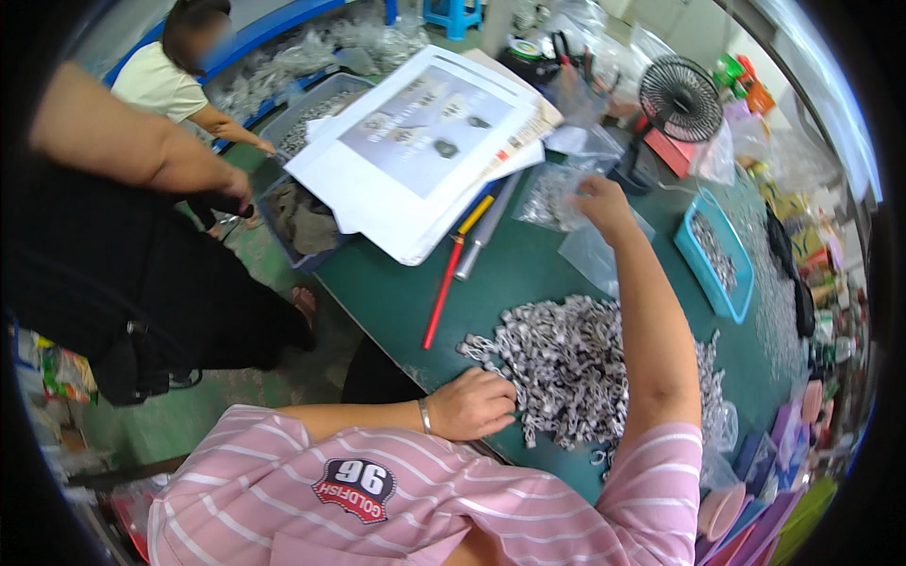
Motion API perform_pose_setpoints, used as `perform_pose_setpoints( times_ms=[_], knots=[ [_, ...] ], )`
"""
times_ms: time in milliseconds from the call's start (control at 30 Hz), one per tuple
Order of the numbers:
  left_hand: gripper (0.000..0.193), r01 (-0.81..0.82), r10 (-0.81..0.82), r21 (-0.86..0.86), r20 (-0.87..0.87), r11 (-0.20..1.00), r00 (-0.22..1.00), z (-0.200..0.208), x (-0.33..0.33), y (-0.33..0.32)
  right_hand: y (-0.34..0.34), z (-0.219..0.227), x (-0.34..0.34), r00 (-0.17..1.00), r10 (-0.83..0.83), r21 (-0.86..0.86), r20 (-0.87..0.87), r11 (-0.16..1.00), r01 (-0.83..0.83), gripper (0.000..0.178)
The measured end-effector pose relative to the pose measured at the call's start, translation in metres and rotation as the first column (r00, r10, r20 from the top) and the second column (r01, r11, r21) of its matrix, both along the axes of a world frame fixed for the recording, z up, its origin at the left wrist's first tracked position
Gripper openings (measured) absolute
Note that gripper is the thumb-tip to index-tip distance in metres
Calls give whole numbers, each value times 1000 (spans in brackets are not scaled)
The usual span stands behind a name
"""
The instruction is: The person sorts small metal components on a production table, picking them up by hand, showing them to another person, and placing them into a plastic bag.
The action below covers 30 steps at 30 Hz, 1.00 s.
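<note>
A large heap of small silvery metal pieces [571, 363] lies on the green table in front of me. At the heap's near left edge rests my left hand [469, 406], its fingers curled inward; what they hold, if anything, is hidden. My right arm reaches across the heap. At its end my right hand [599, 206] is closed at the edge of a clear plastic bag [549, 196] with small shiny parts inside. A flat, clear plastic bag [593, 257] lies below that wrist, partly covered by the forearm.
A red-and-yellow stick [444, 292] and a metal tube [486, 231] lie beside printed sheets [377, 203]. A blue basket [715, 255] with metal pieces stands right, a black fan [679, 99] behind. Two people are at left, one close in black clothes [151, 274], the other in a light shirt [156, 85].
</note>
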<state>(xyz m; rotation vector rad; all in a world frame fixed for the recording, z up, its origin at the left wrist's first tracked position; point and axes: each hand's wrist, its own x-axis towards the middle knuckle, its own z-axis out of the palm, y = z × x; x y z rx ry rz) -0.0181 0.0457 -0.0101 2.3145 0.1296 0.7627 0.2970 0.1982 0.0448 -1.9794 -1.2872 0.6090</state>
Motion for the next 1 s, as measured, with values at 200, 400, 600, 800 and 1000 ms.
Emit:
perform_pose_setpoints(
  times_ms=[200, 400, 600, 800, 1000],
  knots=[
    [10, 8, -7, -10, 49, 1000, 999, -11, -1, -3, -11, 3, 2, 959, 280, 24, 45, 959, -281, 72],
    [11, 9, -7, -30, 59, 999, 998, -16, -1, -7, -26, 22, -9, 857, 376, -298, 353, 913, -277, 45],
    [10, -17, 19, -31, 79, 999, 997, -18, -3, -6, -5, 38, -33, 969, 228, 152, 90, 959, -240, 19],
    [9, -6, 2, 35, 114, 999, 993, -15, 3, -2, -50, 69, 2, 992, 111, 43, 66, 993, -114, 19],
    [10, -24, 25, -41, 33, 999, 999, -4, 2, 0, -91, 12, 30, 797, 308, -289, 520, 941, -175, 45]
  ],
)
